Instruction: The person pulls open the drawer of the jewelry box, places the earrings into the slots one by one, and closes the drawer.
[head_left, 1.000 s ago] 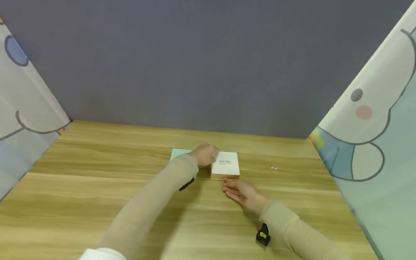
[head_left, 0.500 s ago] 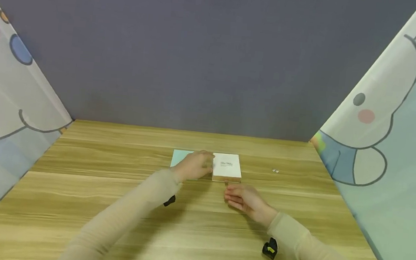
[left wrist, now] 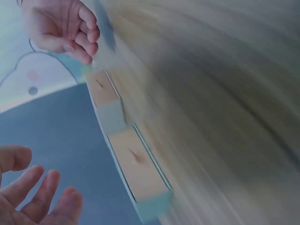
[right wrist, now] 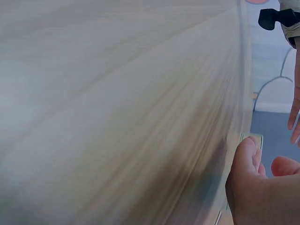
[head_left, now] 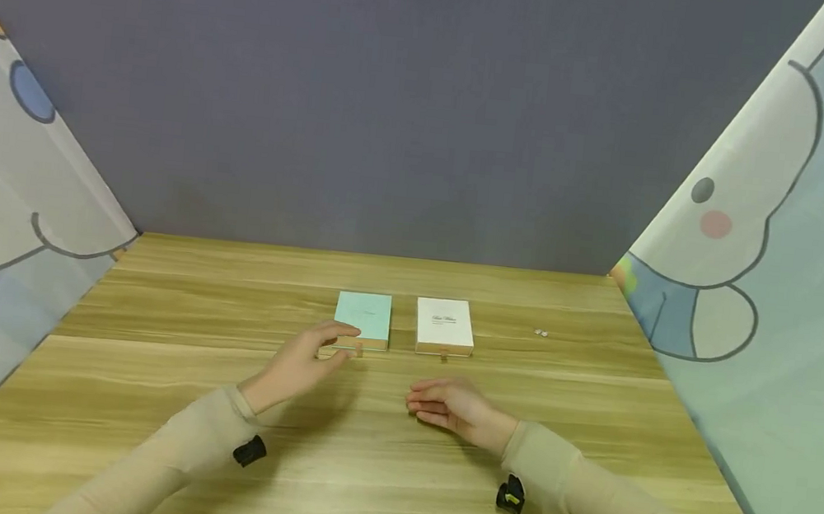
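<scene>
White box script unreadable; mint box blank

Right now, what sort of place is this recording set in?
Probably a small staged recording booth, not a lived-in room: a wooden table walled by a plain grey backdrop and cartoon-print curtains, with two small boxes set out.
</scene>
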Demonstrator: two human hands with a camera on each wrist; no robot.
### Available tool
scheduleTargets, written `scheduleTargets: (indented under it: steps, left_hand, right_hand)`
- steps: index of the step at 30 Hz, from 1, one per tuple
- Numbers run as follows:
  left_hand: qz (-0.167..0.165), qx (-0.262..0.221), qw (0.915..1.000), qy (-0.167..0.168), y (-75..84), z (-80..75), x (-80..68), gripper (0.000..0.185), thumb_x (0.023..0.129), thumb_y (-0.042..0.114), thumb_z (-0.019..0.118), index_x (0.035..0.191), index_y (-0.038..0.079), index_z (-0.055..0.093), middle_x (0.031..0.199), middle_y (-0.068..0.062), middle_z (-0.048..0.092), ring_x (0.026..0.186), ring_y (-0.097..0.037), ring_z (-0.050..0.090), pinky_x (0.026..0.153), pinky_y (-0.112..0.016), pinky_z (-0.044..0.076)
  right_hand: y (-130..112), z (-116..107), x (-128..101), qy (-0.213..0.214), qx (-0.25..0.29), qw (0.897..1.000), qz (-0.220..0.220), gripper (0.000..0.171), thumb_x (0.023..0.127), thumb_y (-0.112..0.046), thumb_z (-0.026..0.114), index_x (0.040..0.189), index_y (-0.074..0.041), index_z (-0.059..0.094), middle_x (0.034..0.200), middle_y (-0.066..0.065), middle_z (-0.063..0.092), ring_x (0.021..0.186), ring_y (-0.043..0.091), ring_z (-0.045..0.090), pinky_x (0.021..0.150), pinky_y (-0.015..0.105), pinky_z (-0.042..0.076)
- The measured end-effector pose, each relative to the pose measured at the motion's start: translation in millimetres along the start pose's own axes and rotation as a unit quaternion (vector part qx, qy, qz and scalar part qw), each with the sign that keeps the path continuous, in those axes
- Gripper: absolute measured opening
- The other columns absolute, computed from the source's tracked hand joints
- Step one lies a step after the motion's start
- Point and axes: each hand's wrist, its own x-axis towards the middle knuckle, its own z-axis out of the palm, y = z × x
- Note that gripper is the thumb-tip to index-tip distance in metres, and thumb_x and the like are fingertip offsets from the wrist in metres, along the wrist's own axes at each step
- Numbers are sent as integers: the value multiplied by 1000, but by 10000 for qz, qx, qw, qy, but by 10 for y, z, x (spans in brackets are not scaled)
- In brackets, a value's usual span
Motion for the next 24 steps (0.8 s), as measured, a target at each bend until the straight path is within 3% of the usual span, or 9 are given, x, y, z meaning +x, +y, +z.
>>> scheduleTargets:
  steps: [3,6,10,12,19,24]
  left_hand:
    - [-17,38,9999,118,-133,-80,-56,33,90,11,58,122,3,58,126,-12,55,114,-34,53,93,-47,47]
    - [184,350,9990,225,-268,-157,-39,34,88,7,60,121,0,58,125,-17,55,114,-37,51,94,-52,45]
    - [514,973,9937,220,-431,-252,92,36,85,5,63,119,-2,57,123,-21,55,113,-39,52,94,-53,44]
    - [518,1086,9926,180,-515,-285,193,36,85,6,63,120,-2,57,123,-20,55,113,-38,52,95,-52,44]
    - [-42,304,9994,-137,-689,-337,539,37,90,14,59,125,2,55,128,-16,53,119,-38,48,100,-52,40]
    - [-620,-328,9966,-432,-789,-323,743,38,94,16,52,129,1,50,135,-17,47,124,-39,42,103,-49,37]
  right_hand:
    - [4,85,84,-77,39,10000,32,39,90,-3,54,125,12,47,108,14,66,86,11,65,83,25,53]
    - [-14,158,177,-68,18,10000,35,38,91,-3,53,125,11,48,112,16,64,87,11,65,84,25,53]
    - [-76,250,310,66,14,10000,41,37,91,-3,52,126,10,48,117,20,60,89,13,65,86,27,52]
    - [-112,294,377,156,67,9999,29,37,91,-3,53,126,10,48,117,21,59,91,14,65,88,29,52]
    - [-163,453,531,342,276,9990,104,35,90,0,54,123,9,50,116,21,60,93,17,65,87,29,52]
    - [-174,551,603,489,384,9980,90,33,89,0,54,121,10,52,111,20,63,92,18,65,86,28,53]
